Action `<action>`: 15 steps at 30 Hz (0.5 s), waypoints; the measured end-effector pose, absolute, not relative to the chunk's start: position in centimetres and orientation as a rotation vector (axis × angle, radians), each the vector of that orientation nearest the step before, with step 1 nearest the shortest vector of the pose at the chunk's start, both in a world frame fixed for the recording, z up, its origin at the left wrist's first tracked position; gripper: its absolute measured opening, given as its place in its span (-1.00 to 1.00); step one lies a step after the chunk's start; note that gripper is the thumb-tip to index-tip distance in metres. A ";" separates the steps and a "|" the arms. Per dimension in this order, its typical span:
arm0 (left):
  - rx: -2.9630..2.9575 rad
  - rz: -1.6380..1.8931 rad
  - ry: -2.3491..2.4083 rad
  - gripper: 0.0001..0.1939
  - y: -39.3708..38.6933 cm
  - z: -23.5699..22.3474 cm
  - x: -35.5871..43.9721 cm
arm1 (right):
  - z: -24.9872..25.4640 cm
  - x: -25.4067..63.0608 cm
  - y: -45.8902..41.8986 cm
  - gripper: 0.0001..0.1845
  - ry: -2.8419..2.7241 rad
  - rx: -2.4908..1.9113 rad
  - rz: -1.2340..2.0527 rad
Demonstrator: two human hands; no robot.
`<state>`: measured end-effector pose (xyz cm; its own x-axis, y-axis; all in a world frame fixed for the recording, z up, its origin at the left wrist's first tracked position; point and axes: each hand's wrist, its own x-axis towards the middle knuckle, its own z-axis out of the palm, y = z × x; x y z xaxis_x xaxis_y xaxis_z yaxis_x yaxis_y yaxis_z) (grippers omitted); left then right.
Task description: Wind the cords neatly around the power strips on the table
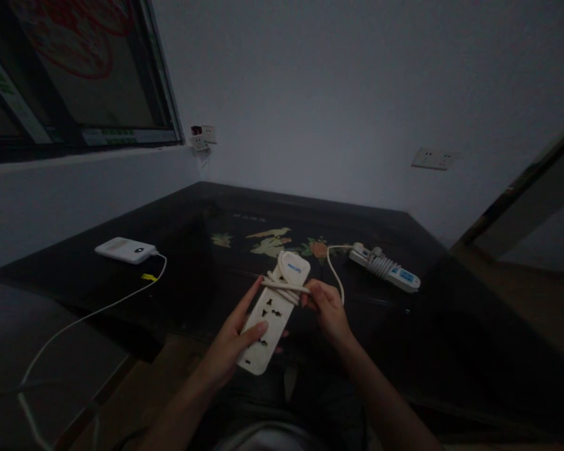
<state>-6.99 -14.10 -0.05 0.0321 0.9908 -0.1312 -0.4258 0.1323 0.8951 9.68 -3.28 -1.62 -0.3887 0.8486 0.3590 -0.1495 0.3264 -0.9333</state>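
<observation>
A white power strip [274,316] marked PHILIPS is held tilted above the near edge of the dark table. My left hand [232,344] grips it from the left, with the thumb across its face near the sockets. Several turns of white cord [282,288] wrap around its upper part, below the logo. My right hand [326,307] pinches the cord at the strip's right side. From there the cord runs up and to the right toward a second white power strip [407,279], which lies on the table with cord coiled around its middle.
On the left of the black table [169,216] lies a white power bank [126,250], its white cable [89,314] hanging over the edge. Wall sockets [435,158] sit behind, with another outlet group [202,138] near the window.
</observation>
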 end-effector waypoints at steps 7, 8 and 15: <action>0.741 1.386 1.000 0.00 -14.0 -0.9 -6.6 | -1.5 10.2 -3.8 -0.45 -1.769 -0.781 1.005; 0.740 1.413 1.032 0.00 -14.0 -0.9 -6.8 | -1.4 10.7 -3.6 -0.50 -1.802 -0.802 0.928; 0.750 1.466 1.194 -0.01 -13.9 -0.7 -8.0 | -0.5 22.9 4.1 -0.63 -1.828 -1.304 0.094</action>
<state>-8.05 -13.91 -0.69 -0.2506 0.9579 -0.1405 -0.3316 0.0514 0.9420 22.93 4.15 -0.51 -0.0789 0.7998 0.5950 0.7349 0.4500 -0.5074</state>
